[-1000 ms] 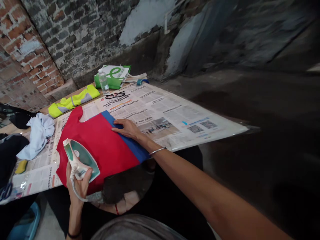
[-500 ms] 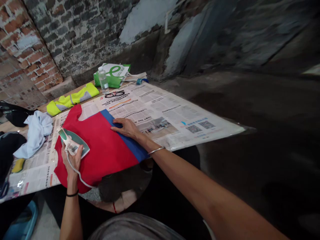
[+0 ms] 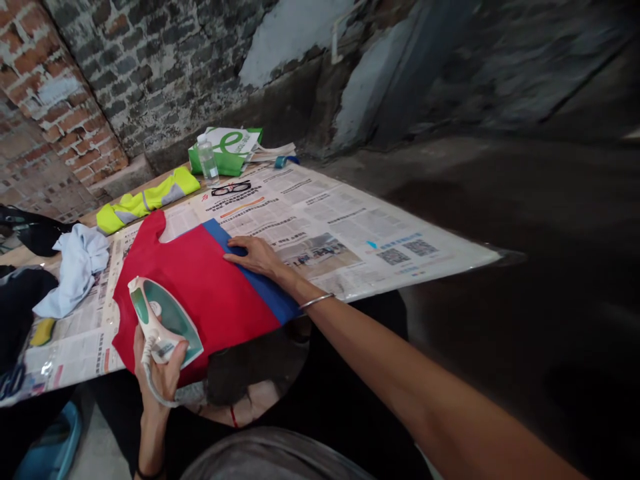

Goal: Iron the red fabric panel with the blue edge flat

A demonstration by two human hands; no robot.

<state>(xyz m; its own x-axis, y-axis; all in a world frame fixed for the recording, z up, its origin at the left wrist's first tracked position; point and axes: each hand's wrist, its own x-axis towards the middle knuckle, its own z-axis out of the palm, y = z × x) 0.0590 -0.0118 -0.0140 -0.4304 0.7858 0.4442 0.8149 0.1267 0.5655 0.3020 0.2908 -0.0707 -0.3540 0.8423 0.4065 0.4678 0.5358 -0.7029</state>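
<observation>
My left hand [image 3: 163, 377] is wrapped round the handle of a white and green iron [image 3: 165, 319], its cord hanging past my wrist. The iron is over the near left part of a red garment [image 3: 193, 277]; whether its plate touches the cloth I cannot tell. Along the garment's right side runs a blue band [image 3: 260, 287]. My right hand [image 3: 257, 257] rests on that band with fingers stretched out and thumb apart, fingertips at the red edge. Part of the garment's near edge overhangs the table.
Newspaper under clear plastic covers the table [image 3: 400, 273]. Behind the garment lie glasses [image 3: 231, 189], a bottle [image 3: 208, 163], a green bag [image 3: 235, 160], tape [image 3: 286, 161] and a yellow vest [image 3: 150, 200]. Light blue cloth [image 3: 75, 267], a yellow sponge [image 3: 43, 332] and scissors [image 3: 13, 381] are left.
My left hand has drawn the iron toward me and slightly right across the red garment. My right hand stays in place on the blue band.
</observation>
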